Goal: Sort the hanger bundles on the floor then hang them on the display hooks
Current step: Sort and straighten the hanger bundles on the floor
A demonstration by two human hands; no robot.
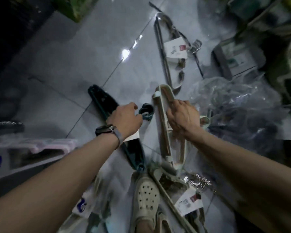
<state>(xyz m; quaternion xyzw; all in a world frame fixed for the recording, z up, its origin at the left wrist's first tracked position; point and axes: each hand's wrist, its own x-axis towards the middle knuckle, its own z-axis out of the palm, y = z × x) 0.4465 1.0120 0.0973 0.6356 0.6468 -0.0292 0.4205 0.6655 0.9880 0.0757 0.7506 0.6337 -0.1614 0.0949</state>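
The person bends over a grey tile floor (65,68) with lots of hangers lying on it. The left hand (124,118) is closed around the dark bundle (104,105), right by its hook end (146,111). The fingers curl under, so how tight the grip is cannot be told. The right hand (183,116) is wrapped around the middle of the cream bundle (165,115), with the thumb on one side and the fingers on the other. Both bundles are tipped up, with their low ends down near the shoe (146,197).

A grey bundle (168,52) with a white tag lies farther away on the floor. One more tagged bundle (188,202) lies right beside the shoe. A heap of clear bags (233,101) sits to the right. No display hooks can be seen here.

What could go wrong? Each hand holds a long bundle at only one spot, so the far ends could swing and bump each other or the floor. The dark hook end is close to the cream bundle and could snag on it. The foot is very near the bundle by the shoe, so a step could crack a hanger or make the person slip. The bags are slippery too. The picture is blurry, so small things are hard to tell.
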